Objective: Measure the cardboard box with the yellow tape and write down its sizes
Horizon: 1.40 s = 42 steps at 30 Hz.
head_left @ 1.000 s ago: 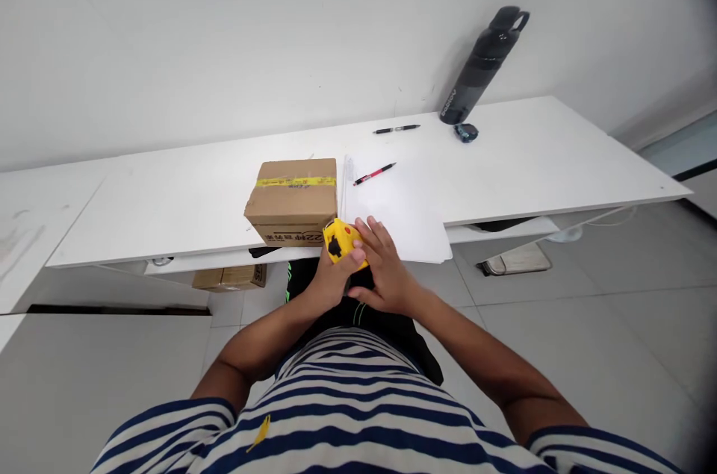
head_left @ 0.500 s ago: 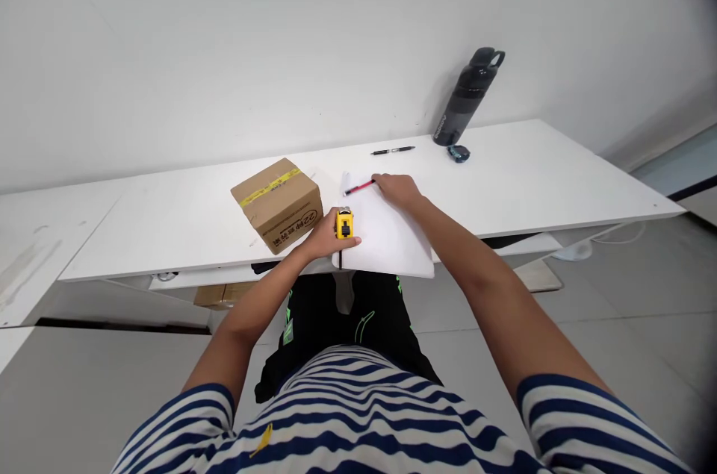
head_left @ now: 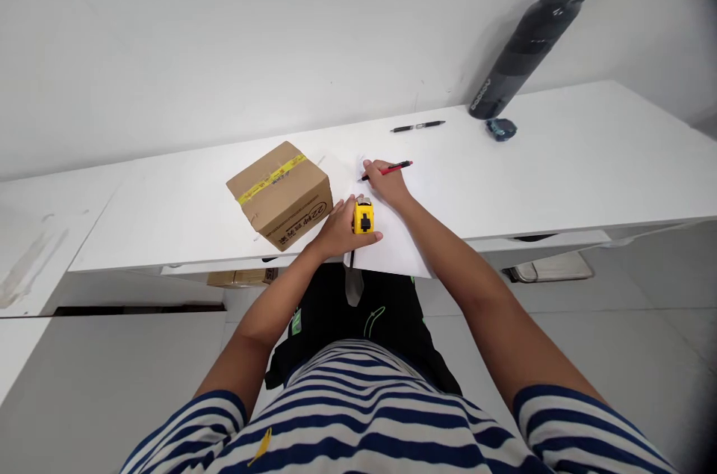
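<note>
Table (head_left: 168, 213): long, white, set against a white wall.

Left hand (head_left: 337, 229): at the near edge of the table, fingers closed around a yellow tape measure (head_left: 364, 216) and pressing it onto the near left corner of a sheet of paper (head_left: 399, 254). A dark strap (head_left: 352, 281) hangs from the tape measure over the table edge.

Right hand (head_left: 388, 185): on the far end of the same sheet, closed on a red pen (head_left: 390, 169). The tip points left, at or just above the paper; contact cannot be told from here.

Cardboard box (head_left: 280, 194): sealed with yellow tape, just left of the left hand, turned at an angle to the table edge.

Black pen (head_left: 417, 126): lying loose towards the back edge.

Dark bottle (head_left: 529, 37): at the back edge, by the wall, with a small dark object (head_left: 500, 129) beside its base, too small to identify.

Risks, as judged:
- The sheet overhangs the near edge. If the left hand lifts, it may slide or tip off.
- The tape measure sits close to that edge, and a snag on the hanging strap could pull it over.
- The box is close by the left hand, so a sideways move of that hand could knock it.
</note>
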Each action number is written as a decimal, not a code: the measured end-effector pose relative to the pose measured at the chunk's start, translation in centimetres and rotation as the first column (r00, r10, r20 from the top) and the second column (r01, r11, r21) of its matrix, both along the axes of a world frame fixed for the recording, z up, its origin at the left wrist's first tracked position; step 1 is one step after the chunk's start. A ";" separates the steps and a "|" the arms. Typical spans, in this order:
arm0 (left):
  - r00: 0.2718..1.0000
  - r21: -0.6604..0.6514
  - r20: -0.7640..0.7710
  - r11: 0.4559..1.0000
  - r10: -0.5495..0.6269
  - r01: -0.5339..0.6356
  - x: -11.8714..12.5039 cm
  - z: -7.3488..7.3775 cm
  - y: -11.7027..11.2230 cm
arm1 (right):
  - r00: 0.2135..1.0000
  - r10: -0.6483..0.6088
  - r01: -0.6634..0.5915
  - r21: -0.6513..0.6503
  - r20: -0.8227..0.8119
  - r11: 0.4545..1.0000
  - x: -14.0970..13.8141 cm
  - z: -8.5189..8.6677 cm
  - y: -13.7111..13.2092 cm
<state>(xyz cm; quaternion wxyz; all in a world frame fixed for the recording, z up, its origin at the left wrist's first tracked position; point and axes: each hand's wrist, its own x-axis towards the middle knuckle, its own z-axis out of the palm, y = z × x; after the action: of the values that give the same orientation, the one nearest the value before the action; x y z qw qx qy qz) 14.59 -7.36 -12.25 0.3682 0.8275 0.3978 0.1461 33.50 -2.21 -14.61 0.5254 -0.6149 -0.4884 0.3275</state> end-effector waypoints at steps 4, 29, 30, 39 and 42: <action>0.998 -0.036 -0.052 0.999 -0.032 0.030 0.3 0.0 0.1 | 1.000 0.018 -0.018 -0.022 0.011 1.000 0.0 0.0 -0.1; 0.999 -0.042 -0.039 0.999 -0.005 0.004 0.6 -0.2 0.0 | 0.996 0.034 -0.033 -0.017 0.083 0.999 0.1 -0.1 -0.1; 0.999 -0.045 -0.041 0.999 -0.004 0.002 0.6 -0.1 0.0 | 0.996 0.027 -0.026 -0.020 0.080 0.999 0.1 0.0 -0.1; 0.998 -0.060 -0.060 0.998 0.006 -0.010 0.6 0.1 -0.1 | 0.994 -0.036 0.038 -0.012 0.108 0.999 0.0 -0.2 -0.3; 0.998 -0.058 -0.058 0.998 0.003 -0.007 0.6 0.1 -0.1 | 0.993 -0.013 0.013 0.007 0.117 1.000 0.1 -0.3 -0.3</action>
<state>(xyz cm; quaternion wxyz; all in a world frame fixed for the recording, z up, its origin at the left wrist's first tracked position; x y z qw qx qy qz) 15.18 -7.48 -12.16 0.3802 0.8193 0.4146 0.1112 33.59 -2.46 -14.95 0.4998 -0.6347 -0.5153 0.2860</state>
